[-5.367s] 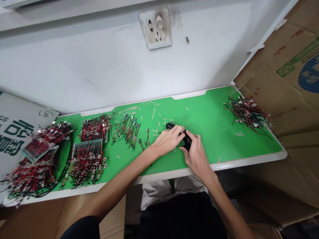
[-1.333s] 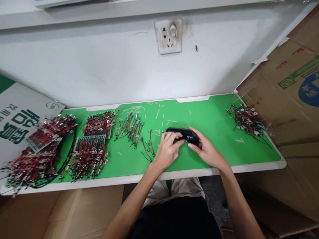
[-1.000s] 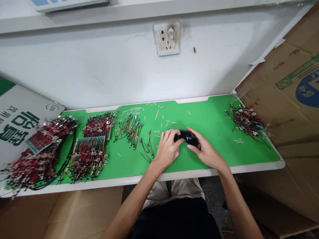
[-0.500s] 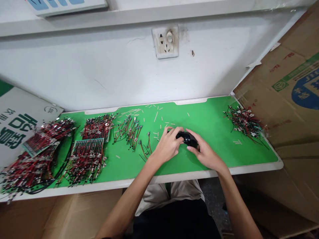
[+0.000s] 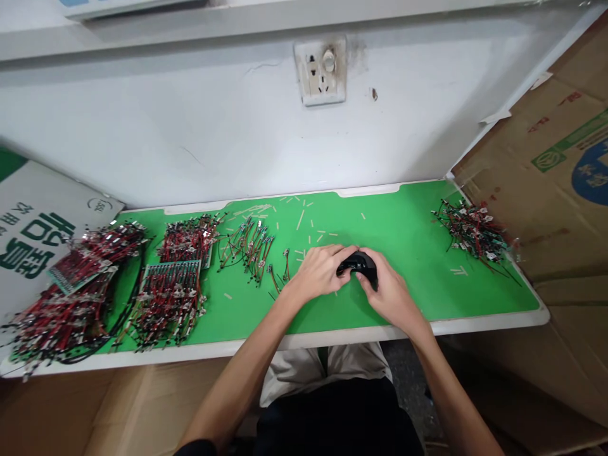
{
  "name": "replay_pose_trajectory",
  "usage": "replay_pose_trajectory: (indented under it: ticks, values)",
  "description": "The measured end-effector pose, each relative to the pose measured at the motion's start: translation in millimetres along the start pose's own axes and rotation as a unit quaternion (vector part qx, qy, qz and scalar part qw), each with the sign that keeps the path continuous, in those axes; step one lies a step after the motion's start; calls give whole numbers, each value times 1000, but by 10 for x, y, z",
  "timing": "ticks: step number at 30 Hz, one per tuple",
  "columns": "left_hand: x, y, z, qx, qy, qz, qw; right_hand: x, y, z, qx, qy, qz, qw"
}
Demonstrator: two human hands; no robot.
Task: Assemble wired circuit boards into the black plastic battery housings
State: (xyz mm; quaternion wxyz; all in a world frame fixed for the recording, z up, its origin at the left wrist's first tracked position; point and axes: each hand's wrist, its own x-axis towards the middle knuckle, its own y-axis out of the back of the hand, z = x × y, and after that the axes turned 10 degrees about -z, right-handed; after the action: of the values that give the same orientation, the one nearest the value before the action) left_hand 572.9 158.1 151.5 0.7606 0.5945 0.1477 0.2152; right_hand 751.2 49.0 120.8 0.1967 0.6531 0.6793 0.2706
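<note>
The left hand (image 5: 320,272) and right hand (image 5: 392,294) press close together, both clamped around a small black object (image 5: 357,266) held between them above a green mat (image 5: 403,221); short wire leads (image 5: 251,250) lie just past the left hand, a tangle of wires (image 5: 470,231) well beyond the right

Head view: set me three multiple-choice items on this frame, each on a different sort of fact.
1. Where is the wall socket relative to the green mat?
A) On the wall above its back edge
B) Below its front edge
C) Lying on it

2. What colour is the handheld object between the left hand and the right hand?
A) Red
B) White
C) Black

3. How do the hands stand to that object?
A) Only the left touches it
B) Both grip it
C) Neither touches it

1: A, it is set in the white wall behind the mat.
2: C, its visible surface is black.
3: B, both hands close around it.
</note>
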Motion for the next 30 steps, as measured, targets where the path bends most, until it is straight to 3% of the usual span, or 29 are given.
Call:
replay_pose_trajectory:
  ticks: [10, 19, 24, 27, 30]
  values:
    - [-19, 38, -5, 8, -22, -9, 1000, -45, -53, 19, -10, -24, -3, 1000]
    - [23, 13, -65, 5, -33, -23, 999, -55, 26, 25, 22, -20, -32, 999]
    - [-15, 12, 16, 14, -59, -6, 998, -60, -62, -43, 55, -4, 13, 998]
    - [-202, 168, 290, -3, -81, 46, 996, -489, 63, -12, 83, -46, 57, 994]
    - [-579, 294, 565, -64, -73, 148, 984, -1408, 462, 76, 79, -168, 87, 979]
